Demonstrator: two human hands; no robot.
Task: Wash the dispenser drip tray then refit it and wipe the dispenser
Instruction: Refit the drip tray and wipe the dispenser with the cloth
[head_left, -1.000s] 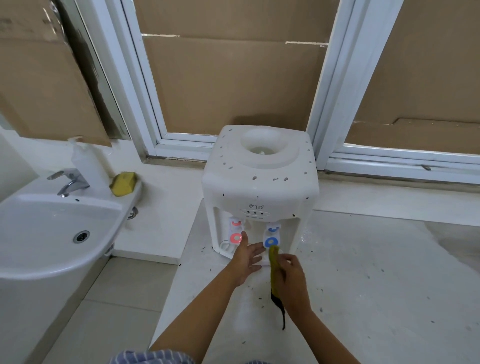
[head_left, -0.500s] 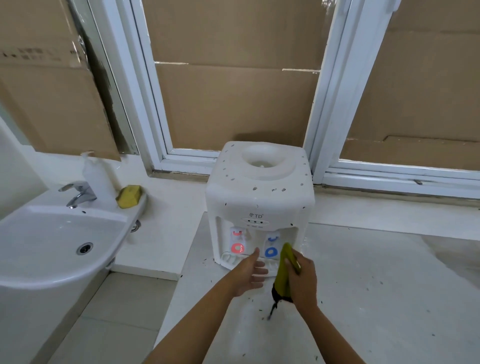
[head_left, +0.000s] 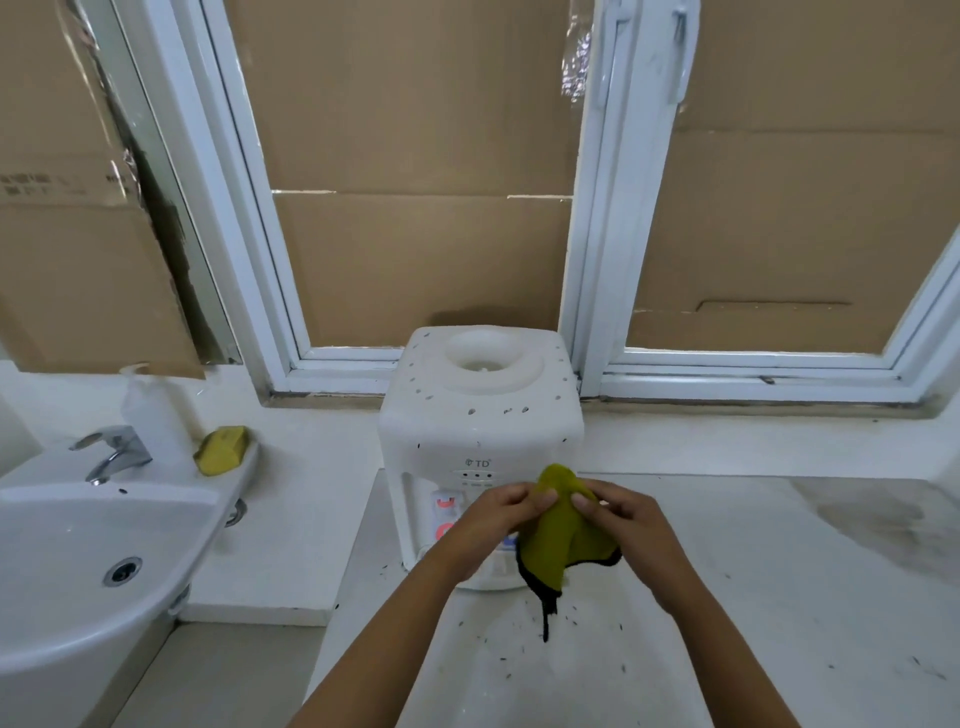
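A white tabletop water dispenser (head_left: 478, 421), speckled with dark spots, stands on a white counter (head_left: 727, 597) against the window. Its drip tray (head_left: 488, 574) shows at the foot of the dispenser, mostly hidden behind my hands. A yellow-green cloth (head_left: 561, 540) with a black edge hangs in front of the taps. My left hand (head_left: 498, 519) and my right hand (head_left: 618, 519) both pinch the cloth's upper part between thumb and fingers. A red tap (head_left: 444, 512) peeks out left of my left hand.
A white sink (head_left: 78, 561) with a chrome tap (head_left: 111, 452) is at the left. A yellow sponge (head_left: 221, 449) and a white soap bottle (head_left: 150, 410) sit on its rim. Dark specks litter the counter near the dispenser. Cardboard covers the windows behind.
My left hand left the drip tray area and rose to take the cloth. The cloth, held before by my right hand alone, now spreads between both hands. The view tilted upward.
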